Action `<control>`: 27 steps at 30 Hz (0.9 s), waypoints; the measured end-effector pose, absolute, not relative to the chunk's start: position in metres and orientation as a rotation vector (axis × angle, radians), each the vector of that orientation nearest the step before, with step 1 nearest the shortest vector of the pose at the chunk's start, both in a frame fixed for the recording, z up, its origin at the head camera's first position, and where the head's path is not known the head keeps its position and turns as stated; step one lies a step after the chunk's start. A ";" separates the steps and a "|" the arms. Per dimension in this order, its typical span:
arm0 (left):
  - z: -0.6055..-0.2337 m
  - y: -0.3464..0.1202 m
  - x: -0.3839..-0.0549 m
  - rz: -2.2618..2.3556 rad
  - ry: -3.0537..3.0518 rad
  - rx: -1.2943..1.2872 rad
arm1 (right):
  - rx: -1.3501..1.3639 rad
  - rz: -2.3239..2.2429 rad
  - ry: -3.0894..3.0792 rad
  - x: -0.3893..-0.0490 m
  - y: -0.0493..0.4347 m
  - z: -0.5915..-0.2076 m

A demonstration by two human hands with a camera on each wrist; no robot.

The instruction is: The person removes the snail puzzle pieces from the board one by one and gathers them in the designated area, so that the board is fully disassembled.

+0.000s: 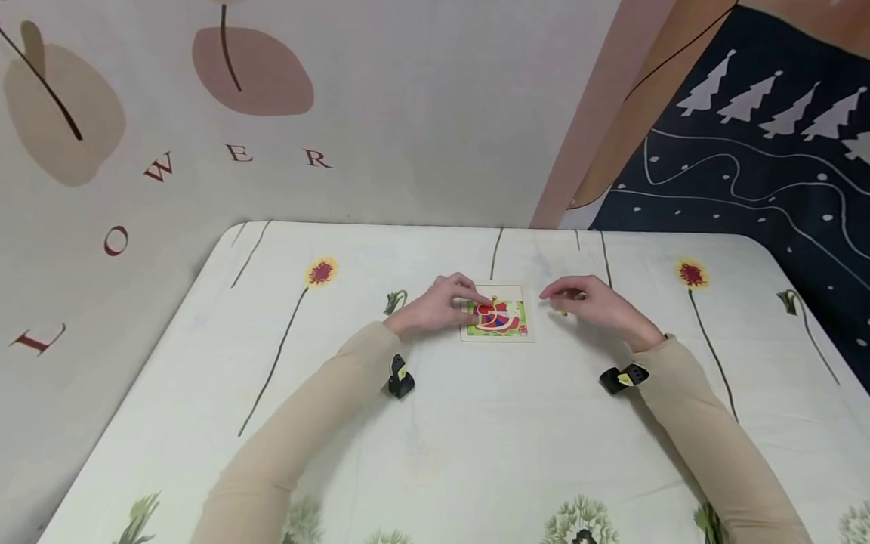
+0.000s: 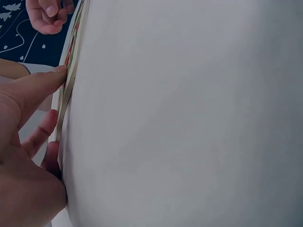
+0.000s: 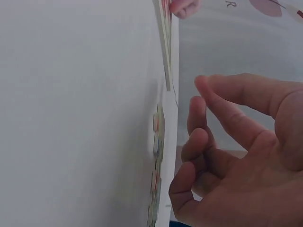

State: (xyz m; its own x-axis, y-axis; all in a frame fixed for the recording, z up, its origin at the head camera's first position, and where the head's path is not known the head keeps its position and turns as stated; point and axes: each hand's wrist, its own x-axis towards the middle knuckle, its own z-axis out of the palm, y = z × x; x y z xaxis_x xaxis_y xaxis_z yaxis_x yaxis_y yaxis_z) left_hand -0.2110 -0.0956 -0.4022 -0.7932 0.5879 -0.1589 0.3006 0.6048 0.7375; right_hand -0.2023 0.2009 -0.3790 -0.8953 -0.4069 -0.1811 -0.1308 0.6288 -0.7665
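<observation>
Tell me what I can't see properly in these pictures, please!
- Head view: the left hand covers part of the picture on the board.
- Left wrist view: the board is edge-on, so its picture can't be read; the top edge cuts off the right hand.
- Right wrist view: the small pieces are edge-on, hiding their shapes; the bottom edge cuts off their row.

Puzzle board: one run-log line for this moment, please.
left hand: touching puzzle board | right hand: nothing visible held | loose pieces: on tablecloth
</observation>
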 end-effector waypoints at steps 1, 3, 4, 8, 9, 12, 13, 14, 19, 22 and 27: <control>-0.402 -0.095 -0.211 1.013 2.445 0.708 | -0.447 -1.142 2.515 -0.203 0.199 -0.379; -0.402 -0.094 -0.212 0.995 2.455 0.712 | -0.484 -1.131 2.511 -0.203 0.193 -0.380; -0.402 -0.094 -0.212 0.987 2.460 0.715 | -0.502 -1.121 2.513 -0.203 0.190 -0.381; -0.402 -0.094 -0.212 0.958 2.476 0.739 | -0.551 -1.078 2.532 -0.204 0.179 -0.383; -0.402 -0.095 -0.212 0.957 2.474 0.743 | -0.559 -1.066 2.540 -0.204 0.176 -0.384; -0.402 -0.095 -0.212 0.954 2.472 0.759 | -0.549 -1.027 2.558 -0.204 0.170 -0.386; -0.403 -0.094 -0.212 0.954 2.470 0.759 | -0.545 -1.014 2.562 -0.204 0.169 -0.387; -0.403 -0.094 -0.212 0.954 2.468 0.759 | -0.538 -1.003 2.567 -0.204 0.168 -0.387; -0.402 -0.094 -0.212 0.944 2.454 0.739 | -0.527 -0.970 2.574 -0.204 0.164 -0.385; -0.401 -0.094 -0.212 0.945 2.443 0.730 | -0.520 -0.965 2.571 -0.203 0.163 -0.384; -0.401 -0.094 -0.213 0.935 2.449 0.731 | -0.529 -0.961 2.574 -0.204 0.162 -0.384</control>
State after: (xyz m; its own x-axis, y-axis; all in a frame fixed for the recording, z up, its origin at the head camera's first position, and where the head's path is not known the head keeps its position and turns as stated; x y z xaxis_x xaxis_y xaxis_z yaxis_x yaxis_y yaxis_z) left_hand -0.2128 -0.0937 -0.4010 -0.7752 0.6024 -0.1903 0.3224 0.6363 0.7008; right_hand -0.2041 0.1625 -0.3845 -0.8722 -0.4533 -0.1840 -0.2217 0.7015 -0.6773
